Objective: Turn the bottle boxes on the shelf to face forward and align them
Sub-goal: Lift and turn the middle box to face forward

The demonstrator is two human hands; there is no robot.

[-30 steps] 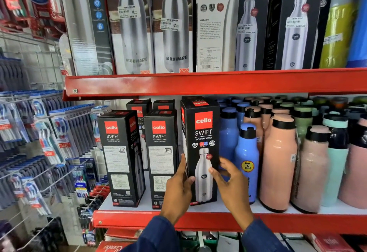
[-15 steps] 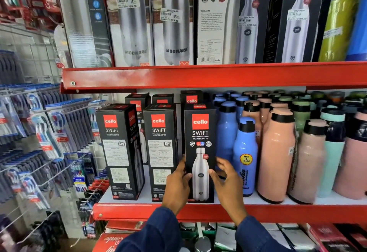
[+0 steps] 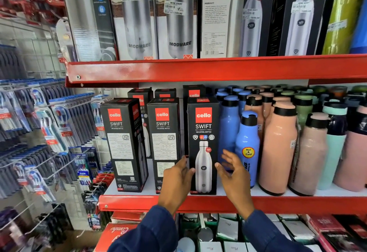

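The right-hand box [image 3: 203, 146] stood on the shelf [image 3: 218, 202], front forward. Left hand [image 3: 176, 180] rested open against its left edge; right hand [image 3: 233, 169] was spread open just beside it, neither grip closed. Next, judged: the middle box [image 3: 164, 142] and left box [image 3: 124, 144], backs showing, needed turning.

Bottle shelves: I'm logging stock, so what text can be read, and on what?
"cello SWIFT VACUSTEEL BOTTLE": front-facing box
"cello SWIFT": two boxes left
"Hot & Cold": blue bottle
"MODWARE": upper boxes
"WARRANTY": upper white box
"799.00": price sticker
Fine print: unreadable.
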